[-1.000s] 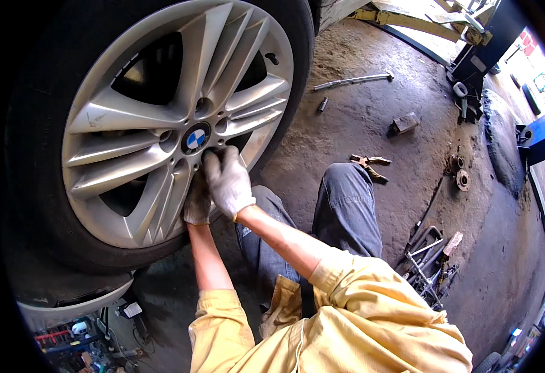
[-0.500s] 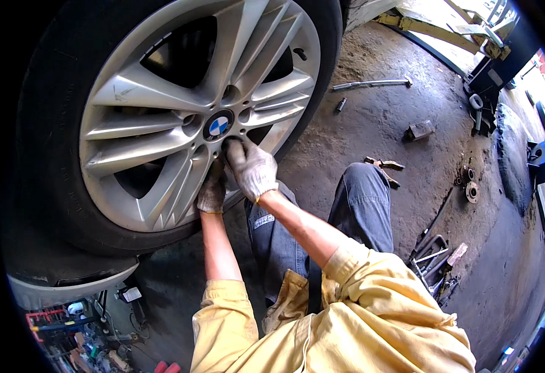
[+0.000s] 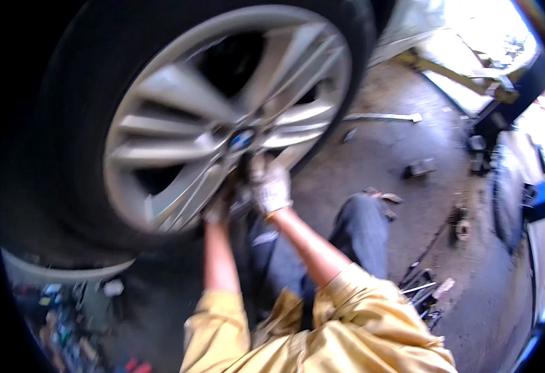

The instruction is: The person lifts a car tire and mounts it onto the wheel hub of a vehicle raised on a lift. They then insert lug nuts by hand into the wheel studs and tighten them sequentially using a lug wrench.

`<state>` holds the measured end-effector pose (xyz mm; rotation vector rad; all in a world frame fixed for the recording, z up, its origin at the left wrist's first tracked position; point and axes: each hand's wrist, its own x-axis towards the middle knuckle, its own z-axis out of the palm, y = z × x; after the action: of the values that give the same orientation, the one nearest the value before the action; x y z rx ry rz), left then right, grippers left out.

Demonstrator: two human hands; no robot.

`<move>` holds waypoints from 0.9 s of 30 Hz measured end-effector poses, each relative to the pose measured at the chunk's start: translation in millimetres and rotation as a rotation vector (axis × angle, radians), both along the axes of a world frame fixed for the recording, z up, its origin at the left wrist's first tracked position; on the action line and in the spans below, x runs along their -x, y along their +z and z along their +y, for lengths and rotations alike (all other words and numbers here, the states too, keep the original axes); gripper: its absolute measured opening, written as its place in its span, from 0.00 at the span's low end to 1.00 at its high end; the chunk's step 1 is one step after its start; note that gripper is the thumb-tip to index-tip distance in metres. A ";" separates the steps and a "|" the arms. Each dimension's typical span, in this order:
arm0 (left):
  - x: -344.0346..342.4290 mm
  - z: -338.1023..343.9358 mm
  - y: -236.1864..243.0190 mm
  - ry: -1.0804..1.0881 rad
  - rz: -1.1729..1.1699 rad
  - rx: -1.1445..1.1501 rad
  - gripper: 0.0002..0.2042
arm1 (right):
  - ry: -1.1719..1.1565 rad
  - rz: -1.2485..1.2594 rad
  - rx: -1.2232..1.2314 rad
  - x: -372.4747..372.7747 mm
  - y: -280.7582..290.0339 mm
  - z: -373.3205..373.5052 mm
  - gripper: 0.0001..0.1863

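Note:
A silver multi-spoke car wheel with a black tire fills the upper left, tilted and smeared by motion. At its middle is a round blue-and-white center cap. My right hand, in a soiled whitish work glove, is just below the cap, its fingers curled in at the hub. Anything between those fingers is too blurred to make out. Lower and to the left, my left hand, also gloved, reaches up against the lower spokes. Its fingers are dark, smeared and partly hidden.
On the floor to the right lie a long metal bar, a small cylindrical socket, a block and a pile of hand tools. A dark lift post stands at the upper right. Mixed clutter sits lower left.
The view has shifted and blurred, so the wheel sits farther right and slightly lower in the picture. Both hands stay at the hub, the right one a little lower beneath the cap.

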<state>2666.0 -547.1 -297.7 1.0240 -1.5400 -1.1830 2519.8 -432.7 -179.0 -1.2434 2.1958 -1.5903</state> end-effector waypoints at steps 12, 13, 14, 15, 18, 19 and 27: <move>-22.3 -35.3 -61.2 -0.178 -0.703 0.598 0.23 | 0.055 0.353 0.057 9.6 20.0 26.5 0.15; -20.9 -38.6 -62.6 -0.164 -0.855 0.742 0.24 | 0.073 0.124 -0.029 5.9 18.8 20.2 0.15; -19.5 -40.6 -63.6 -0.145 -1.012 0.891 0.24 | 0.100 -0.189 0.002 0.0 16.7 17.1 0.17; -17.7 -42.7 -63.4 -0.126 -1.169 1.014 0.24 | 0.106 -0.318 0.089 0.3 16.0 11.7 0.18; -15.5 -45.3 -59.1 -0.056 -1.594 1.341 0.26 | 0.213 -0.320 0.057 -2.3 17.9 11.1 0.18; -14.3 -45.1 -57.6 -0.035 -1.682 1.409 0.26 | 0.218 -0.455 0.092 -1.4 19.7 16.8 0.18; -13.5 -50.4 -65.7 -0.124 -1.550 1.260 0.29 | 0.079 0.011 -0.168 4.7 27.2 15.4 0.14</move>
<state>2679.5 -597.5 -363.4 0.8080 -2.7992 0.9813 2515.2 -417.2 -151.8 -1.2752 2.2054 -1.3426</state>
